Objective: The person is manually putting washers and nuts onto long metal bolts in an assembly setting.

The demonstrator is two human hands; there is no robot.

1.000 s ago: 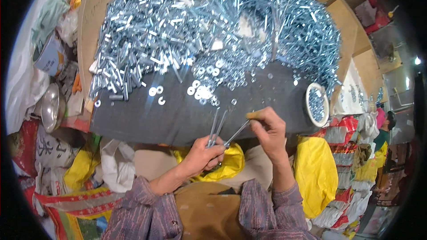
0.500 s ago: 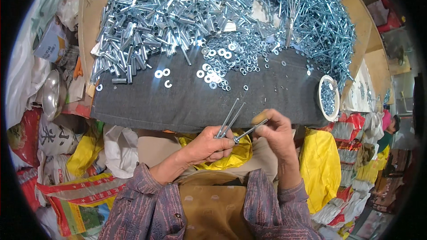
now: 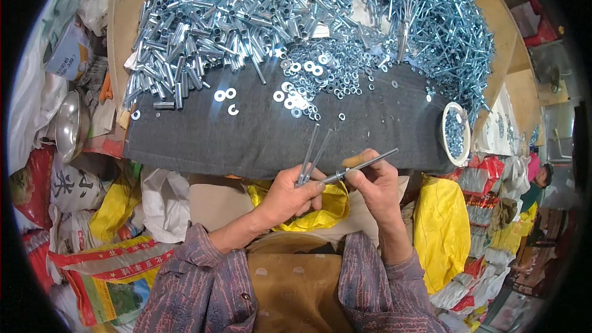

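Note:
My left hand (image 3: pixel 288 196) is closed round a few thin metal rods (image 3: pixel 312 153), two of which stick up past its fingers. Thumb and fingers of my right hand (image 3: pixel 377 182) pinch another metal rod (image 3: pixel 383 156), slanting up to the right with its free end beyond the fingertips. On the lower part of that rod, a small collar-like metal piece (image 3: pixel 340 175) shows between the hands; I cannot make out whether it is a nut or washer. The rod's lower end reaches my left fingertips. Both hands are just off the near edge of the dark cloth (image 3: pixel 203 135).
Metal tubes (image 3: pixel 203 31) are heaped at the far left, thin rods (image 3: pixel 450 37) at the far right. Washers and nuts (image 3: pixel 324 71) lie between them. A white bowl (image 3: pixel 446 153) of small metal parts sits at right. Yellow sacks (image 3: pixel 441 234) flank my lap.
The right-hand rod has lifted and shifted right, and it now extends well past my right fingertips. My left hand still holds its rods, moved slightly left.

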